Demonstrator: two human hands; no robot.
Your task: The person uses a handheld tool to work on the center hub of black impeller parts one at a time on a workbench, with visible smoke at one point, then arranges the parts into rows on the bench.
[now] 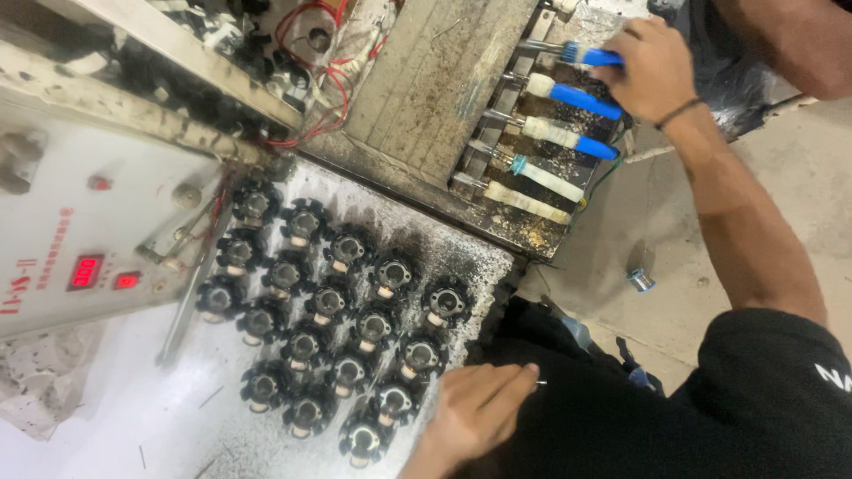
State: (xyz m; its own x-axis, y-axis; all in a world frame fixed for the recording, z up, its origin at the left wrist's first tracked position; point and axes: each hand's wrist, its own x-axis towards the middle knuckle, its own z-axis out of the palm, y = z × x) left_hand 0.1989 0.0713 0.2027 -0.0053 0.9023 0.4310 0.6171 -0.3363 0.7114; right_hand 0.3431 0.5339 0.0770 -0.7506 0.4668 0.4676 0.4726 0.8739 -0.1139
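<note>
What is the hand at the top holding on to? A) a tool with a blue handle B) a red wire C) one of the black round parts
A: the right hand grips the top blue-handled tool in the rack.

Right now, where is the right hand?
In the head view, the right hand is at the top right, gripping the top blue-handled tool in the rack, above the other blue handles.

The toothed round parts [330, 300] are black with pale cream centres, on a white table [106, 417] speckled black toward its far edge. The levers [575, 96] carry blue and cream-white grips. The control box [71, 222] is off-white with red lit displays [86, 271]; red wires [319, 66] loop above.
</note>
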